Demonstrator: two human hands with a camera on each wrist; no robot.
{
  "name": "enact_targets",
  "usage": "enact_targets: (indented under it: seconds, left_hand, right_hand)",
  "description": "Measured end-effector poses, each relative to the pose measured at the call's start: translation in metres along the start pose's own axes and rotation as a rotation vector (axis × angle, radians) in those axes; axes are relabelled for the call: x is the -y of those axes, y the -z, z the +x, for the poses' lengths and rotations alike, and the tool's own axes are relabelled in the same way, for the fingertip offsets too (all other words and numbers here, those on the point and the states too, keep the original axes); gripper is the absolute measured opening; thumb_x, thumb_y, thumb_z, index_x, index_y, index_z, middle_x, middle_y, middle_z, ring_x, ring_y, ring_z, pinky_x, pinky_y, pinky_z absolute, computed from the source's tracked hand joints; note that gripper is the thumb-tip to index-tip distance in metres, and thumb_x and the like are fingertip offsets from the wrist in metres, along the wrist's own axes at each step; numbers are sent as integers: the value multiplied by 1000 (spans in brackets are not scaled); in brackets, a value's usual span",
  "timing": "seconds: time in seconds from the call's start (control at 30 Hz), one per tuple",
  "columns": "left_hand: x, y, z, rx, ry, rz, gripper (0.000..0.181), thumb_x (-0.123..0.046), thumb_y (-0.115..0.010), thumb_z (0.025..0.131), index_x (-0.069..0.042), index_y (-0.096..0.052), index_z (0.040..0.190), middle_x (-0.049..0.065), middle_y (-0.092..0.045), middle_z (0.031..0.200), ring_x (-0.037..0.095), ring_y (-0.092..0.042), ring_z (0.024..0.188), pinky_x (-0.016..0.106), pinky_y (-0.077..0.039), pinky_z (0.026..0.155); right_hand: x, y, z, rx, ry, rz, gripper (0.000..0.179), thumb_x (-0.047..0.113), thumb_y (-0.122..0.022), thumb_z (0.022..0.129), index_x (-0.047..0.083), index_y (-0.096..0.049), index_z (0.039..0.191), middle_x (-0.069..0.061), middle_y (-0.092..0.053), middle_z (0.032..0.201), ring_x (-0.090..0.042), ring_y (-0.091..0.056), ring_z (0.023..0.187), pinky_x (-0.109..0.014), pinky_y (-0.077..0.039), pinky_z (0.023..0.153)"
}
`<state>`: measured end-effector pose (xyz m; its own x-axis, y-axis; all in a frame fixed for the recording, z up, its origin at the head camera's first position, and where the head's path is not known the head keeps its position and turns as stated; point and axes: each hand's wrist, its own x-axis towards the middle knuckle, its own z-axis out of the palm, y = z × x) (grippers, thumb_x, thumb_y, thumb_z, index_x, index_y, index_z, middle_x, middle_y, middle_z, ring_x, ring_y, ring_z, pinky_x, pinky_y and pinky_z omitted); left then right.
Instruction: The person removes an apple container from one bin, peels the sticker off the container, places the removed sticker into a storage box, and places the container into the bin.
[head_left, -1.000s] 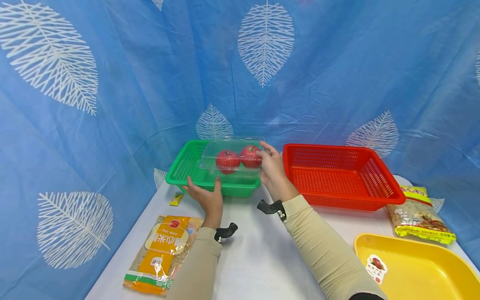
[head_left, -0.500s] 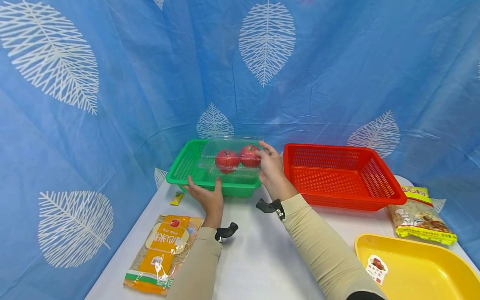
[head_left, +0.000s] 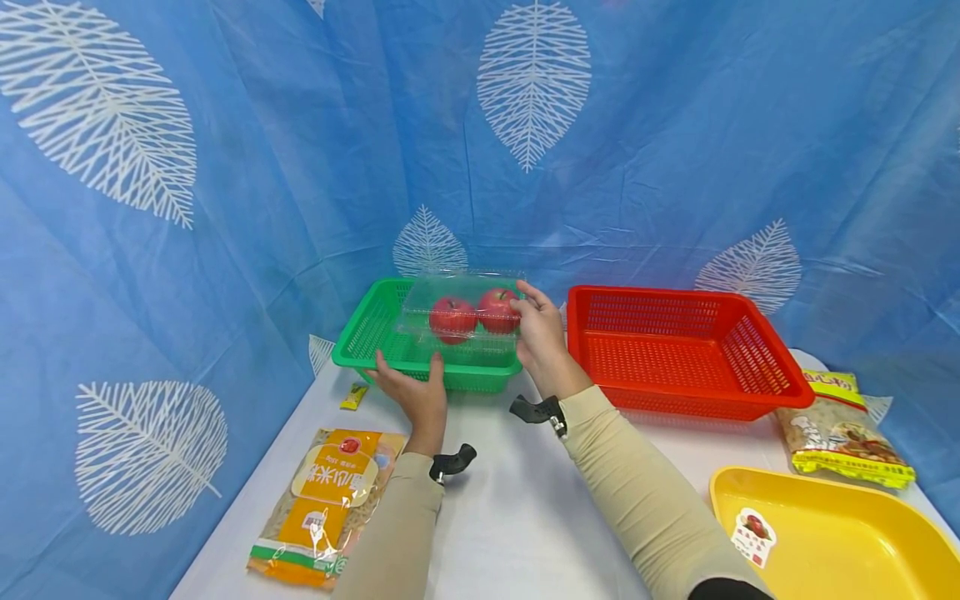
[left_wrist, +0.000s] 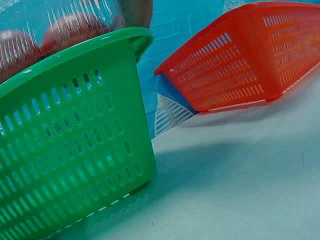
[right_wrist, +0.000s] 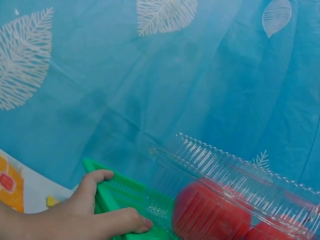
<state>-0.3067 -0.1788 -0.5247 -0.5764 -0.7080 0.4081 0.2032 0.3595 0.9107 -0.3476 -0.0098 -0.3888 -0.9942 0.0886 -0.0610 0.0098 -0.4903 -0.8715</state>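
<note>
My right hand (head_left: 543, 337) holds a clear plastic clamshell box (head_left: 420, 308) by its right end, thumb on the near side. Two red apples, a left apple (head_left: 452, 321) and a right apple (head_left: 498, 310), show through the plastic. The box sits tilted over the right part of a green basket (head_left: 360, 333); how much it rests there is hard to tell. My left hand (head_left: 416, 400) grips the basket's front rim, its thumb and a finger over the edge. In the right wrist view the left hand (right_wrist: 82, 215) and clamshell box (right_wrist: 220, 155) appear close together.
To the right stands a red basket (head_left: 690, 398). A yellow tray (head_left: 840, 533) and a yellow-labelled food bag (head_left: 843, 433) lie farther right. At left are an orange-labelled bag (head_left: 330, 500) and a small yellow packet (head_left: 353, 397). A blue leaf-print curtain (head_left: 300, 125) closes off the back.
Almost nothing differs. Both hands keep their places on the box and basket; the box with the apples sits a touch higher in the head view.
</note>
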Motion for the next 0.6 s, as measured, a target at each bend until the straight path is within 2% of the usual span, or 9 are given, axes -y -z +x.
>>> enact_targets:
  seconds: [0.4,0.6]
  left_hand:
    - [-1,0,1,11,23,6,100,-34,-81,94,-10,-15,165,19,9,173,31,7,158,54,-10,124]
    - [-1,1,0,6,14,0,100,-34,-81,94,-10,-15,166,19,10,173,30,8,158,54,-12,124]
  right_hand:
    - [-2,-5,2,20,4,-2,48,-5,-57,103,2,-54,151,-14,-35,164,-31,-36,148,-38,-48,106]
    - [-4,-6,2,20,5,-10,47,-4,-58,103,3,-57,150,-13,-36,163,-30,-36,147,-39,-49,106]
